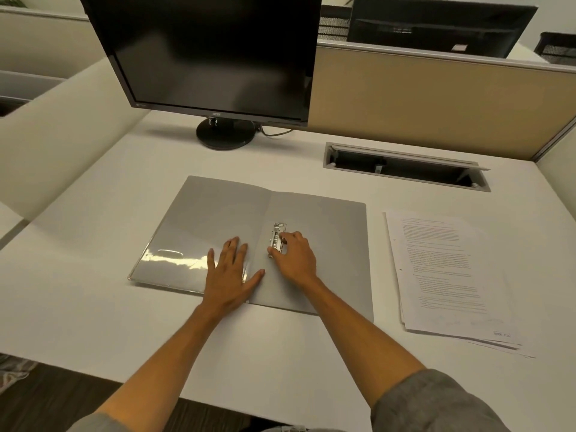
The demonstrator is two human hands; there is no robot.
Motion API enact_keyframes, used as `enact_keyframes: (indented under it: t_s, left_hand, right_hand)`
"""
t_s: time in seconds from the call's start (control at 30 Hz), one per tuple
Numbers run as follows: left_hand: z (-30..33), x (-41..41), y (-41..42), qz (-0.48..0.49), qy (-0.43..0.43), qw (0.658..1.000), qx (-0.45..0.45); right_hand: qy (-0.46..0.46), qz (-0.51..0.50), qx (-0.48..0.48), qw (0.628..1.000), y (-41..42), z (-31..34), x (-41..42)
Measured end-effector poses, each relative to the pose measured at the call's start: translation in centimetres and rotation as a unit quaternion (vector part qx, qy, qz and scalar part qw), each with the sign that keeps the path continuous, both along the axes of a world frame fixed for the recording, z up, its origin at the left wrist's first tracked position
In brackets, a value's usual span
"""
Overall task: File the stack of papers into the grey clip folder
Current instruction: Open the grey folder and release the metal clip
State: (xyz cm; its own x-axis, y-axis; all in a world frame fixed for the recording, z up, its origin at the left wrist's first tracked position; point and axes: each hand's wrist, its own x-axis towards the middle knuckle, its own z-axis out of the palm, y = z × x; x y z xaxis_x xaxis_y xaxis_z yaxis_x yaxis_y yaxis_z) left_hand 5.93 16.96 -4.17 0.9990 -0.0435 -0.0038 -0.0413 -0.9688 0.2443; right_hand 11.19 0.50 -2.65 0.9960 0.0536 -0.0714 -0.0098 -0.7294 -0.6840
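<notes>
Our left hand (230, 269) lies flat and open on the flimsy open grey plastic clip folder (324, 244), while our right hand (294, 258) pinches its stiff metal spring clip (276, 237), leaving the floppy stack of printed white papers (448, 275) near the tabletop's right edge for a hold along its sides.

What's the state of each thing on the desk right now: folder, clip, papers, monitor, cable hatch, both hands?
grey clip folder: open flat on the desk
metal clip: empty, no papers in it
stack of papers: loose, right of the folder, unfiled
monitor: screen dark
cable hatch: lid open
left hand: flat, pressing the left cover
right hand: fingers on the clip
</notes>
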Motion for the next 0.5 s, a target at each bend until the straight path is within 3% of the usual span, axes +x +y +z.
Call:
enact_keyframes:
  t_s: [0.5]
  left_hand:
    - [-0.63, 0.04, -0.14, 0.004, -0.013, 1.000, -0.013]
  right_hand:
    - [-0.033, 0.020, -0.010, 0.999, -0.26, -1.02, 0.69]
